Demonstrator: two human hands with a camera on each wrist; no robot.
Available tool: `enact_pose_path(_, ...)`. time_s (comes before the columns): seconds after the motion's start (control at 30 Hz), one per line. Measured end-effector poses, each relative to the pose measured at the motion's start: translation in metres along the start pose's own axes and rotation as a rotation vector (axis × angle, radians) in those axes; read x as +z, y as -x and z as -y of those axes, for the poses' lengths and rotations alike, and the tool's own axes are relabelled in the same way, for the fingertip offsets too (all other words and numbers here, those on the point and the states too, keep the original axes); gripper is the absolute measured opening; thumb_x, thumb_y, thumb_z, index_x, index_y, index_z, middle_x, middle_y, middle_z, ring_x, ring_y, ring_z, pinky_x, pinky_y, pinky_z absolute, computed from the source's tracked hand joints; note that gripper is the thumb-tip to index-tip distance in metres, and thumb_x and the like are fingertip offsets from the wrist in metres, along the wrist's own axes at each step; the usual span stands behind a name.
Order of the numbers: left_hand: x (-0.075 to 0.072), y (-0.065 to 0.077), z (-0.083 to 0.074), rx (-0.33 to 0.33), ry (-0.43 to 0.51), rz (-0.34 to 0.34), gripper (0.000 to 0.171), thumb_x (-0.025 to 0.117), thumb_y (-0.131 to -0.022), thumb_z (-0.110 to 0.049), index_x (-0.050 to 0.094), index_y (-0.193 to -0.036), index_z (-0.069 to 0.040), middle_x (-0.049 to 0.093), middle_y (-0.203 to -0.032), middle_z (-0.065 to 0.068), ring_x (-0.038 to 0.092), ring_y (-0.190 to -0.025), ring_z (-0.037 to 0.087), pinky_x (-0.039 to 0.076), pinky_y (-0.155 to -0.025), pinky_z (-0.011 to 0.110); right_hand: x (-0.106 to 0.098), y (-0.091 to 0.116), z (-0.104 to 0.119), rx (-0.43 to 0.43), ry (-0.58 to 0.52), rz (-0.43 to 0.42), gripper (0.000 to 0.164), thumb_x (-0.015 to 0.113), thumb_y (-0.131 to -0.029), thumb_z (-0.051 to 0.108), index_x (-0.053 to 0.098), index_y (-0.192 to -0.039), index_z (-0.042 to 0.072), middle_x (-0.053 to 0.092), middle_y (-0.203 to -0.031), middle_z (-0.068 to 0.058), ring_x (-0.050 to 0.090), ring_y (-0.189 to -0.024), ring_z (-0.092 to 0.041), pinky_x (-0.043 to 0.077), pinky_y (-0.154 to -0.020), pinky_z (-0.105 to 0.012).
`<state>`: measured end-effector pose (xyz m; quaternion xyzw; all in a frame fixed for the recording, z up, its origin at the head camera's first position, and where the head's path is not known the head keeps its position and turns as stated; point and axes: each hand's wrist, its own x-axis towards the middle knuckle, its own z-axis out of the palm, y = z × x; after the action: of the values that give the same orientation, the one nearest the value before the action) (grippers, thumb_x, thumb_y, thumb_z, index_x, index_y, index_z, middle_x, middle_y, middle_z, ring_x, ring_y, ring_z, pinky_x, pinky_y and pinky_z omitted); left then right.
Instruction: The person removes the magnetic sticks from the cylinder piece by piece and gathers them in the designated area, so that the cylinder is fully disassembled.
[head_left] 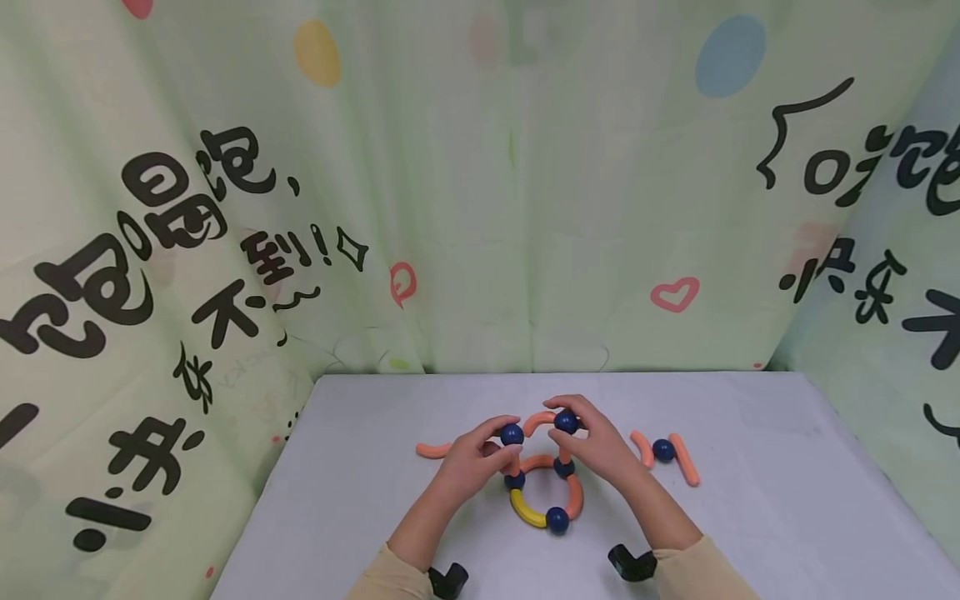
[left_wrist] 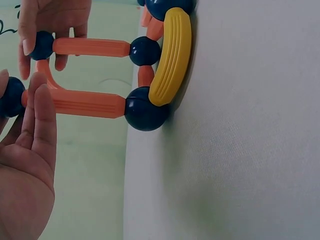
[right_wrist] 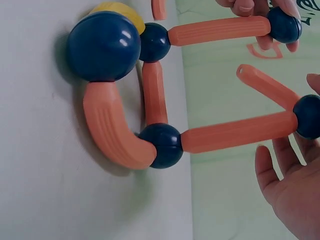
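A ring of blue balls (head_left: 557, 521), curved orange rods (right_wrist: 117, 130) and one curved yellow rod (head_left: 528, 509) lies on the table. Two straight orange rods (left_wrist: 91, 47) rise from it, each topped by a blue ball. My left hand (head_left: 470, 463) pinches the left top ball (head_left: 512, 434) between thumb and fingers. With my right hand (head_left: 597, 444) I grip the right top ball (head_left: 566, 421). From that right ball a curved orange rod (right_wrist: 267, 86) reaches towards the left one; in the right wrist view its end is free, apart from the left ball.
On the right of the table lie a loose blue ball (head_left: 663, 451), a curved orange rod (head_left: 642, 448) and a straight orange rod (head_left: 684, 460). Another orange rod (head_left: 432, 451) lies left of my left hand. A printed curtain (head_left: 480, 317) hangs behind the white table (head_left: 360, 417).
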<state>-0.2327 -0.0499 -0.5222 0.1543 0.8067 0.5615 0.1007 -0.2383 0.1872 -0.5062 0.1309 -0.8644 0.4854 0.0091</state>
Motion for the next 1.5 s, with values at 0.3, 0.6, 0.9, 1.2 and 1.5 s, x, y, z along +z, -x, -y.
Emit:
enact_pose_path(0.3,0.0,-0.001,0.001,-0.032,0.01,0.02,0.048,0.066,-0.091,-0.049,0.055,-0.136,-0.038,0.072,-0.081,-0.004,0.07,-0.079,0.013,0.056,-0.089,0.037,-0.008,0.011,-0.011,-0.024,-0.018,-0.017,0.051,0.067,-0.095,0.029,0.049,-0.142,0.023,0.056,-0.14,-0.001,0.055,-0.119,-0.021,0.051,-0.099,-0.036)
enact_pose_path(0.6,0.001,-0.002,0.001,-0.003,0.005,0.018,0.047,0.066,-0.092,-0.046,0.055,-0.137,-0.035,0.072,-0.081,-0.004,0.071,-0.078,0.009,0.058,-0.087,0.033,-0.007,0.015,-0.013,0.076,0.002,-0.014,0.044,0.066,-0.096,0.033,0.053,-0.138,0.03,0.065,-0.124,0.0,0.058,-0.112,-0.02,0.05,-0.093,-0.037)
enact_pose_path(0.9,0.001,-0.003,0.0,-0.01,-0.009,0.013,0.048,0.065,-0.093,-0.047,0.056,-0.137,-0.032,0.07,-0.086,-0.006,0.07,-0.077,0.01,0.058,-0.085,0.031,-0.007,0.017,-0.015,0.091,-0.028,-0.019,0.044,0.065,-0.096,0.038,0.053,-0.138,0.031,0.068,-0.121,0.0,0.06,-0.115,-0.022,0.049,-0.098,-0.041)
enact_pose_path(1.2,0.001,-0.004,-0.001,-0.042,0.024,0.006,0.046,0.067,-0.091,-0.045,0.058,-0.135,-0.032,0.071,-0.086,-0.002,0.071,-0.078,0.011,0.059,-0.083,0.032,-0.007,0.017,-0.017,0.11,-0.02,-0.021,0.045,0.063,-0.095,0.042,0.052,-0.139,0.034,0.067,-0.121,-0.001,0.059,-0.116,-0.024,0.051,-0.096,-0.041)
enact_pose_path(1.5,-0.002,-0.005,-0.001,-0.049,0.081,0.01,0.051,0.065,-0.091,-0.05,0.058,-0.136,-0.027,0.071,-0.082,0.003,0.072,-0.078,0.015,0.06,-0.079,0.032,-0.008,0.016,-0.018,0.11,-0.021,-0.02,0.045,0.062,-0.096,0.044,0.052,-0.139,0.035,0.067,-0.122,-0.001,0.059,-0.117,-0.023,0.049,-0.098,-0.041)
